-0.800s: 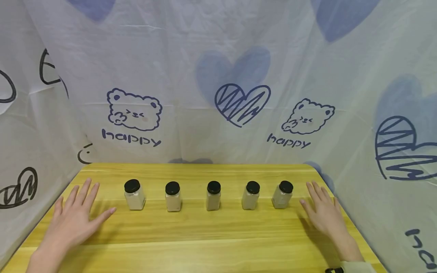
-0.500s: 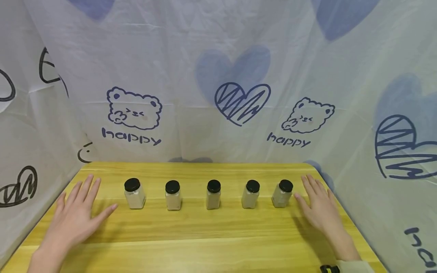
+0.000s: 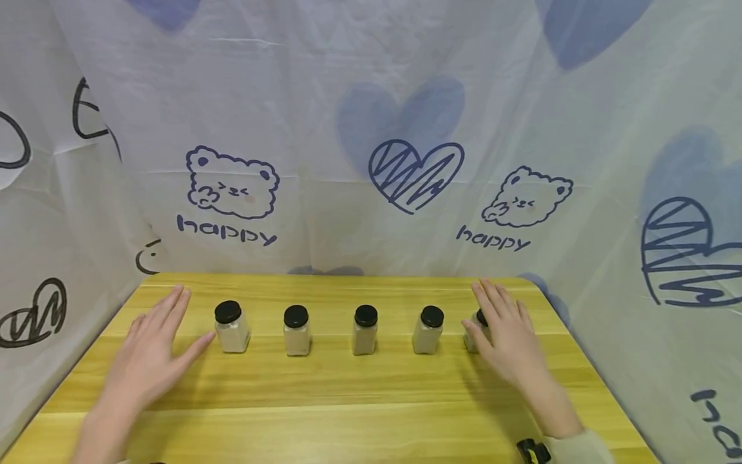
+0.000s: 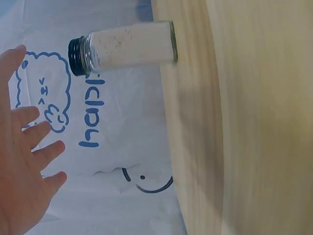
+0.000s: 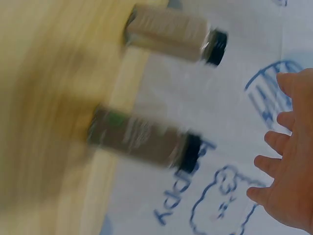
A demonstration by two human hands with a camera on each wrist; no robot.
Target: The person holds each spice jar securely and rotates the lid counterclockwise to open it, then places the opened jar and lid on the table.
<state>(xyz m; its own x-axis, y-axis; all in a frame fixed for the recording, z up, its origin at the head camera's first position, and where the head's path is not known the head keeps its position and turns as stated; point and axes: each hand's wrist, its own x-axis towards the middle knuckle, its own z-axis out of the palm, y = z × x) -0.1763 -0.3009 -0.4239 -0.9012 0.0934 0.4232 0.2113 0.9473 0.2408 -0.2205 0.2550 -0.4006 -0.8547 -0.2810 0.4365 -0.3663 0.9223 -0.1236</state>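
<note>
Several square glass jars with black screw lids stand upright in a row across the wooden table, filled with pale powder. My left hand [image 3: 152,354], fingers spread, is just left of the leftmost jar [image 3: 233,334]; its thumb tip comes close to that jar in the head view. In the left wrist view the same jar [image 4: 132,45] stands apart from the fingers. My right hand [image 3: 510,338], also with straight fingers, overlaps the rightmost jar [image 3: 471,340] and hides most of it. The right wrist view shows a darker jar [image 5: 142,138] with a label, beside the right hand [image 5: 288,161].
Between the outer jars stand the second jar [image 3: 297,336], the middle jar [image 3: 364,335] and the fourth jar [image 3: 428,335], spaced apart. A white cloth [image 3: 324,225] with hearts and bears hangs behind the wooden table [image 3: 324,412] and along both sides.
Both hands have moved inward: the left hand rightward toward the leftmost jar, the right hand leftward until it overlaps the rightmost jar in the head view. The jars stay in place.
</note>
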